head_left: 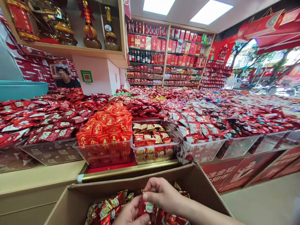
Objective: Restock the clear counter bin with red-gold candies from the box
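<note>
Both my hands are low in the picture, inside an open cardboard box full of red and gold wrapped candies. My right hand has its fingers curled around red wrapped candies. My left hand comes up from below, fingers closed on the same bunch of wrappers. Just beyond the box stands a clear bin holding the same kind of red and gold candies, only partly filled.
Several clear bins heaped with red wrapped sweets cover a long counter. Shelves of red boxes and bottles line the back wall. A person sits behind the counter at left, near a teal tub. The shop opens to the street at right.
</note>
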Motion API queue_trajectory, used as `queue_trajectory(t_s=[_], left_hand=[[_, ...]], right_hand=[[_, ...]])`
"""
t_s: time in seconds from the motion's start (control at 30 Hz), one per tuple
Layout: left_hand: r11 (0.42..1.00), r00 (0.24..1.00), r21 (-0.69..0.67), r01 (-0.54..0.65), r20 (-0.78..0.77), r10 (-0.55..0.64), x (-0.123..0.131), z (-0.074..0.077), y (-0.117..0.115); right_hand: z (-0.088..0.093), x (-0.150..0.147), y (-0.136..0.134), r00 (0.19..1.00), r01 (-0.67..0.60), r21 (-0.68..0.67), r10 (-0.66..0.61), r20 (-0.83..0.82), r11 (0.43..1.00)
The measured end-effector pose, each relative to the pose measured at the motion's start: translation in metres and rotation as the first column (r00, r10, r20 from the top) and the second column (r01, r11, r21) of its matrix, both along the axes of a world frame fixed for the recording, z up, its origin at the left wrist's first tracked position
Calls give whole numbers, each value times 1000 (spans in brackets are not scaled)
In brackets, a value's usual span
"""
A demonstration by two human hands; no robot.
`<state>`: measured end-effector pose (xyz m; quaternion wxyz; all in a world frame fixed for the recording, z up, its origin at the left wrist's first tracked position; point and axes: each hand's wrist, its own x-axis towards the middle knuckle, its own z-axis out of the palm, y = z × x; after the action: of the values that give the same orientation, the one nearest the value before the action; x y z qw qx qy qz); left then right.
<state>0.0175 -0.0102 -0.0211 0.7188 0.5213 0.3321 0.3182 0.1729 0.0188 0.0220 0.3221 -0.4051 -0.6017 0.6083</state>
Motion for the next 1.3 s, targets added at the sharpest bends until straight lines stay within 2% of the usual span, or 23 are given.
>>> queue_trajectory(t_s=[0.07, 0.2, 0.27, 0.4, 0.5, 0.57, 0.67, 0.73, 0.77, 0.83, 0.9, 0.93, 1.0, 1.1, 1.23, 1.3], left_hand=[[995, 996, -79, -56, -67, 50, 4, 16, -4], [986, 981, -67, -153, -130, 144, 4, 42, -12], [984, 983, -88, -154, -113, 143, 3, 46, -13], [978, 990, -160, -136, -60, 128, 0, 42, -12], [960, 984, -215, -179, -34, 175, -1, 41, -10], [925, 975, -319, -208, 4, 221, -3, 44, -8], [866, 964, -466, -184, 89, 253, -5, 46, -5], [883, 960, -415, -218, 73, 272, -7, 43, -5], [908, 955, -319, -271, 27, 295, -7, 41, -5], [936, 935, -43, -349, -81, 344, -6, 34, -7], [913, 909, 212, -350, -158, 385, -4, 29, -10], [895, 900, 295, -334, -182, 396, -4, 27, -12], [877, 898, 376, -298, -202, 391, -2, 28, -15], [878, 908, 373, -301, -168, 383, 0, 36, -18], [917, 923, 173, -360, -82, 377, 3, 50, -16], [933, 931, 93, -349, -82, 356, 4, 51, -15]], right_hand=[[6, 1, -1, 990, 63, -64, -70, -124, 996], [18, 4, -3, 965, 69, -156, -105, -239, 985], [21, 5, -4, 968, 72, -161, -108, -227, 984], [18, 8, 0, 981, 105, -111, -122, -152, 988], [15, 10, 3, 989, 98, -2, -98, -111, 995], [16, 11, 2, 992, 111, 150, -101, -72, 982], [20, 10, -5, 999, 9, 440, -26, 33, 898], [20, 9, -10, 990, -127, 517, 81, 112, 846], [19, 8, -12, 986, -155, 513, 100, 133, 844], [13, 5, -14, 988, -113, 434, 55, 144, 894], [4, 3, -13, 994, -19, 282, -13, 110, 959], [-1, 2, -13, 997, -14, 190, -1, 79, 982], [-8, 1, -11, 997, -83, 36, 83, 5, 996], [-7, -1, -8, 991, -114, -34, 111, -68, 993], [14, 0, -4, 980, 23, -72, -37, -196, 997], [22, 0, -2, 974, 73, -94, -92, -209, 993]])
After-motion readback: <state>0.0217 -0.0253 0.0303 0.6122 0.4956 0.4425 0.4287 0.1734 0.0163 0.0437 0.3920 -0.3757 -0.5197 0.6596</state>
